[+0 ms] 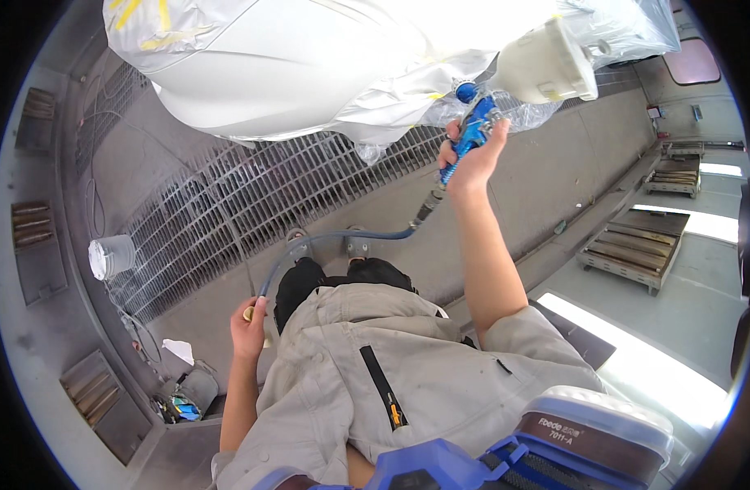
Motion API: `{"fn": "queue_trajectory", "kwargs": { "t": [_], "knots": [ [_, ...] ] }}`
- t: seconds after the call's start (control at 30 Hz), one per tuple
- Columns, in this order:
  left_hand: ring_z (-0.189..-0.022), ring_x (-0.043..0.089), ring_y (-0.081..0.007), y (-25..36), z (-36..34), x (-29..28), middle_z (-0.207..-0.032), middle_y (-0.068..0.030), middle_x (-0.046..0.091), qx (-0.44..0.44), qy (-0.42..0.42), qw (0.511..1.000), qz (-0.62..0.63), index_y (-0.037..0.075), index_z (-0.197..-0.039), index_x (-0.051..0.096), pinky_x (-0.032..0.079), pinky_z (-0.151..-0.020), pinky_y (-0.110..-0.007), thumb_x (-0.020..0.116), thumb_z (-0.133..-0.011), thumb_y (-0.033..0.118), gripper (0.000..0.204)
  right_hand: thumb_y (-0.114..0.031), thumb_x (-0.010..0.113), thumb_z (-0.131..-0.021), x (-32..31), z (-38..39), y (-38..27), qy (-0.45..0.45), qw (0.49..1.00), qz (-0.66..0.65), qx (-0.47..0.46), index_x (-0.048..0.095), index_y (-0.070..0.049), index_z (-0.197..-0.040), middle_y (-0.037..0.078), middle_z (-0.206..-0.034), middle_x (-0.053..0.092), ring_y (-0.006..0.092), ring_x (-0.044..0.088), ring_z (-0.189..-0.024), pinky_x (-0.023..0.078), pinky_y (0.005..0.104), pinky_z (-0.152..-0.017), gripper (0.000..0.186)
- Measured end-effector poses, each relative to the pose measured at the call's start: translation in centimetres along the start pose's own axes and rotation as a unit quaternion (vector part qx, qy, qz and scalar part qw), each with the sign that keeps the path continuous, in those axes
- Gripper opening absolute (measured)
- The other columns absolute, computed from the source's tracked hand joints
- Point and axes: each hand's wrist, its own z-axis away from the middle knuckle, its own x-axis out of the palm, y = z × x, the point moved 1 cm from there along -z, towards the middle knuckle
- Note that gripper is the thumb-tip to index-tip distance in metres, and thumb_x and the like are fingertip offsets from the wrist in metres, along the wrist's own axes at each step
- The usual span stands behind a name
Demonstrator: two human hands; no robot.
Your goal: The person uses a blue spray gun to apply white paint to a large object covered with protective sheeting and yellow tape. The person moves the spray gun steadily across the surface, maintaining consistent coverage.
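Observation:
My right hand [477, 163] is closed around a blue spray gun [478, 114], raised at upper centre beside a large white covered form [293, 65] with yellow tape. A pale plastic cup [546, 65] appears attached at the gun's top. A grey-blue hose [342, 234] runs from the gun's lower end down to my left hand [248, 322], whose fingers are closed on it near my waist, with a small yellowish piece at the fingers. My feet stand at the edge of the floor grating [195, 204]. Part of a respirator [587, 433] shows at the bottom.
A white bucket [111, 256] lies at the left near looped cords. A cylindrical container [195, 392] and white scrap [179, 349] are at lower left. Metal racks with slats [628, 249] stand at the right, and enclosing walls [40, 327] have recessed panels.

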Motion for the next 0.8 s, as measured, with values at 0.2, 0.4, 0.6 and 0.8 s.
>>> {"fn": "queue_trajectory", "kwargs": {
  "t": [0.2,0.4,0.6,0.8],
  "knots": [
    [-0.075,0.054,-0.0092,-1.0,-0.1,-1.4,-0.083,-0.0006,0.063,-0.006,0.029,1.000,-0.007,-0.002,-0.099,0.074,0.045,-0.070,-0.027,0.074,-0.100,0.025,0.027,-0.075,0.022,-0.102,0.1,2.7,3.3,-0.204,0.975,0.014,0.090,0.056,-0.007,-0.091,0.003,-0.077,0.056,0.0122,0.040,-0.045,0.035,0.0308,-0.043,0.076],
    [-0.077,0.057,-0.0132,1.1,-1.0,-0.7,-0.086,-0.0064,0.066,0.094,-0.009,0.987,-0.130,-0.002,-0.099,0.073,0.047,-0.072,-0.028,0.076,-0.097,0.022,0.024,-0.074,0.021,-0.102,-1.4,2.2,3.2,-0.190,0.976,0.068,0.082,0.057,-0.007,-0.089,0.003,-0.074,0.056,0.0119,0.040,-0.044,0.036,0.0296,-0.042,0.078],
    [-0.077,0.057,-0.0117,1.5,-1.6,2.0,-0.086,-0.0049,0.066,0.014,-0.022,0.999,-0.036,-0.003,-0.100,0.073,0.047,-0.072,-0.028,0.075,-0.098,0.025,0.028,-0.078,0.020,-0.099,-2.8,-1.0,1.6,-0.009,0.999,0.045,0.017,0.055,-0.006,-0.089,0.003,-0.076,0.054,0.0148,0.039,-0.048,0.035,0.0334,-0.047,0.081],
    [-0.075,0.054,-0.0082,0.7,-2.4,1.6,-0.081,0.0001,0.064,-0.002,-0.015,1.000,-0.013,-0.003,-0.099,0.074,0.046,-0.070,-0.026,0.074,-0.100,0.029,0.032,-0.078,0.024,-0.099,-3.7,0.0,1.4,-0.143,0.984,0.008,0.109,0.057,-0.006,-0.094,0.005,-0.083,0.058,0.0152,0.039,-0.047,0.035,0.0331,-0.047,0.080]
  ]
}}
